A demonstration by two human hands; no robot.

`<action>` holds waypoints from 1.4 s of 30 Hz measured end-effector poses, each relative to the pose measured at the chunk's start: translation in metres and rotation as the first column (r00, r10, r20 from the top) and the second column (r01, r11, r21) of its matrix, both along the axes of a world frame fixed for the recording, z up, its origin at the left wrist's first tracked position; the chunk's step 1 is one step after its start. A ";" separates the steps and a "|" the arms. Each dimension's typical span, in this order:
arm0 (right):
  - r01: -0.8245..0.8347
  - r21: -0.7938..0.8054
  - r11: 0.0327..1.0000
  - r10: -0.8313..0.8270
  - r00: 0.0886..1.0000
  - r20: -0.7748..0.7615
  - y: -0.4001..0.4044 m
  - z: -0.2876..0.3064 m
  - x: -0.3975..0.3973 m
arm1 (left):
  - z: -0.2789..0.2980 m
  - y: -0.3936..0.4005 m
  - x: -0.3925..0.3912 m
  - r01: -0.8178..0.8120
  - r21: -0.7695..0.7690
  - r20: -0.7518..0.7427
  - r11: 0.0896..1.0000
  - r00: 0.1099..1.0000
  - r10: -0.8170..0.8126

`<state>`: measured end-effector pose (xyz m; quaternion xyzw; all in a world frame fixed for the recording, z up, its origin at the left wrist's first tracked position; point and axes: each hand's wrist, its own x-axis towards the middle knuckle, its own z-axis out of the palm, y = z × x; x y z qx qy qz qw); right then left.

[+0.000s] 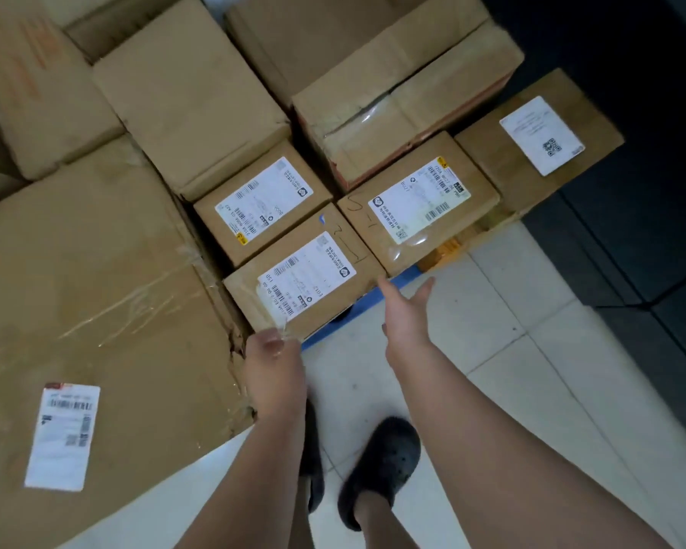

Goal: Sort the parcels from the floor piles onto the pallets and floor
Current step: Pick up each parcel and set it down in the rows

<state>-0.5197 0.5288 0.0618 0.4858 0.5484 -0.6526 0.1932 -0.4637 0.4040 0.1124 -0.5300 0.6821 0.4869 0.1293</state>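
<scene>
A small cardboard parcel (305,279) with a white shipping label lies at the near edge of a blue pallet (406,276). My left hand (272,362) is at its near left corner, fingers curled against the edge. My right hand (406,311) hovers open just off the parcel's near right corner, fingers spread, touching nothing that I can tell. Two similar labelled parcels sit behind it: one at the centre (260,206) and one to the right (420,202).
A very large taped carton (88,303) with a label fills the left. More brown cartons (408,93) stack behind, and one labelled box (539,140) sits far right. White floor tiles (492,350) lie to the right; my dark clogs (385,465) stand below.
</scene>
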 end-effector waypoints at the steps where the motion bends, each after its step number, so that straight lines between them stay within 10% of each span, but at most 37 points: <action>1: 0.004 0.018 1.000 -0.004 1.000 -0.016 0.009 0.001 -0.009 | -0.002 0.008 0.000 -0.054 0.073 0.027 0.996 0.998 0.052; 9: 0.017 0.134 0.991 -0.014 1.000 -0.026 0.018 -0.007 -0.063 | -0.015 0.031 -0.025 -0.380 0.351 0.107 0.856 0.924 0.367; 16: -0.007 0.083 0.997 0.014 0.996 -0.085 0.038 -0.010 -0.053 | -0.026 0.050 -0.015 -0.289 0.234 0.092 0.928 0.957 0.274; 28: 0.360 0.063 0.931 -0.361 0.932 0.015 0.190 -0.010 -0.132 | -0.063 0.181 -0.089 -0.104 0.623 0.189 0.775 0.982 -0.020; 42: 0.136 -0.183 0.974 -0.141 0.990 -0.012 0.213 -0.037 -0.173 | -0.090 0.253 -0.165 -0.337 0.725 0.097 0.600 0.913 0.396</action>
